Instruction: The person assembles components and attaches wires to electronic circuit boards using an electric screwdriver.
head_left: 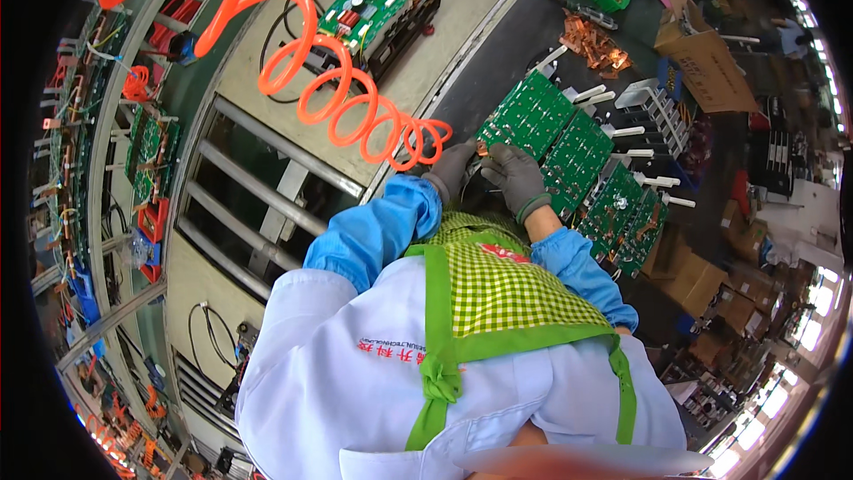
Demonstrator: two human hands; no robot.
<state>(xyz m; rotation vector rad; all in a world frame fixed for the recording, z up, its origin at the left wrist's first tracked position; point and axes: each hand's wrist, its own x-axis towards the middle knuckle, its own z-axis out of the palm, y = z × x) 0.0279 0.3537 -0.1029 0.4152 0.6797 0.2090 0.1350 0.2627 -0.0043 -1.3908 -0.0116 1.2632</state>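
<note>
Copper piece (482,149) is showing between the gloved left hand (451,171) and right hand (517,174), near the corner of a green board (526,113) on the dark desk (481,52). Both hands are curving toward it; whether either is gripping it, I cannot tell. Thick gloves could be dulling touch, risking a drop or scraped board; the orange hose (310,109), appearing close, could be snagging the left sleeve (378,229).

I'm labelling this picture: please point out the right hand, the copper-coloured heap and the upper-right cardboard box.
Right hand (518,178): head view, back of the grey glove.
Copper-coloured heap (593,41): head view, its middle.
Cardboard box (713,71): head view, side panel.
</note>
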